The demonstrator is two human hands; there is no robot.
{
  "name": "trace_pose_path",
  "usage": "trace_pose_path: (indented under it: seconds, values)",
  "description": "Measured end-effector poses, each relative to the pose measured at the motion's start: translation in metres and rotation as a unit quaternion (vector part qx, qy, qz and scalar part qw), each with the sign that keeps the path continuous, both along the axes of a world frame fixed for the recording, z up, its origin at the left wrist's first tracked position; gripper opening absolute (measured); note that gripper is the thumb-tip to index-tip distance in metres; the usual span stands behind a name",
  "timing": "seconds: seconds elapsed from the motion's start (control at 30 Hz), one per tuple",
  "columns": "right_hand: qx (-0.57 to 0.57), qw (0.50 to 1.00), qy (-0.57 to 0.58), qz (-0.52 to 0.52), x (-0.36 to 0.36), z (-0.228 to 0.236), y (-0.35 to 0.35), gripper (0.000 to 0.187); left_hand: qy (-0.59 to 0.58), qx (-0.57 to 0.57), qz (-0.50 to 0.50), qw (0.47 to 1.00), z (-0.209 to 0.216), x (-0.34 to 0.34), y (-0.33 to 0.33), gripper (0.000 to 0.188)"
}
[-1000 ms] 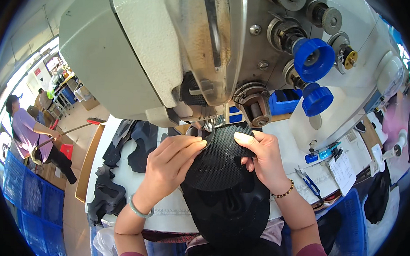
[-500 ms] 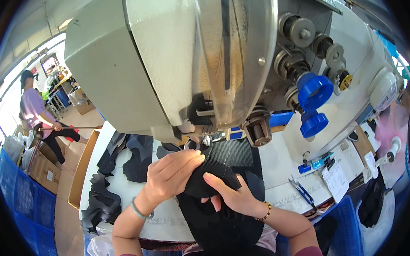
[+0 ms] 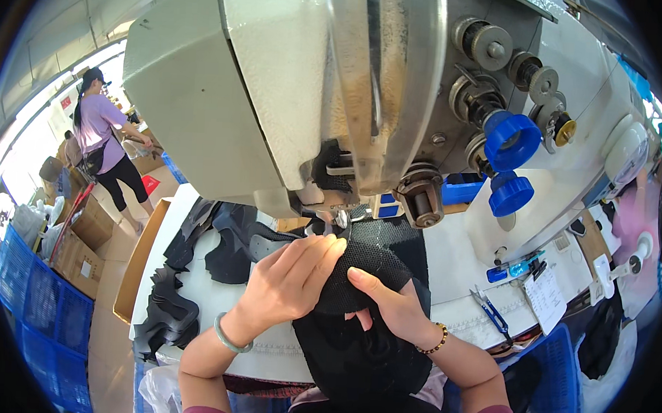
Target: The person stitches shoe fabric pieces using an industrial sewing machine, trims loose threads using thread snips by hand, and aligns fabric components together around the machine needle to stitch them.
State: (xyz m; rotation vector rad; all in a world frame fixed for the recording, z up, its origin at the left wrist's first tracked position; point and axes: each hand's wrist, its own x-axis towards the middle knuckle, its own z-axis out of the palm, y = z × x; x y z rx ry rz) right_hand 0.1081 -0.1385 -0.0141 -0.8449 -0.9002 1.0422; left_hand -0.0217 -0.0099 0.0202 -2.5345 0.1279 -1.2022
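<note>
A black mesh shoe-upper piece (image 3: 372,269) lies under the needle end of the sewing machine (image 3: 277,79), its far edge by the metal presser foot (image 3: 342,219). Close to the foot, my left hand (image 3: 289,278) has its thumb and fingers pinched together on the left edge of the mesh. Farther right, my right hand (image 3: 397,307) grips the near right side, thumb on top and fingertips showing beneath. More black fabric (image 3: 361,363) hangs below my hands over the table's front edge. The needle itself cannot be made out.
Black cut pieces (image 3: 229,250) and a wavy stack (image 3: 168,310) lie on the left of the white table. At right are thread snips (image 3: 490,313), a written sheet (image 3: 544,295) and a blue crate (image 3: 556,371). A person (image 3: 105,137) stands beyond the cardboard at left.
The whole view has shifted slightly. Both hands keep their grips, with the mesh piece turned a little at the foot. The person at left has moved and now has an arm stretched forward.
</note>
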Motion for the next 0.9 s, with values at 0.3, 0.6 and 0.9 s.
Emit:
trace_pose_path:
  seconds: [0.3,0.6,0.9]
  values:
    - [-0.014,0.999,0.005,-0.045,0.007,-0.002,0.001,0.023,0.035,0.004,0.041,0.999,0.005,0.006,-0.009,0.038]
    - [-0.113,0.989,-0.091,0.017,0.001,0.011,-0.003,0.023,0.065,-0.272,-0.052,0.959,0.016,-0.014,0.008,0.03]
    - [-0.043,0.999,0.01,0.03,0.0,-0.001,0.005,0.021,0.095,-0.283,-0.046,0.953,0.018,-0.012,0.012,0.041]
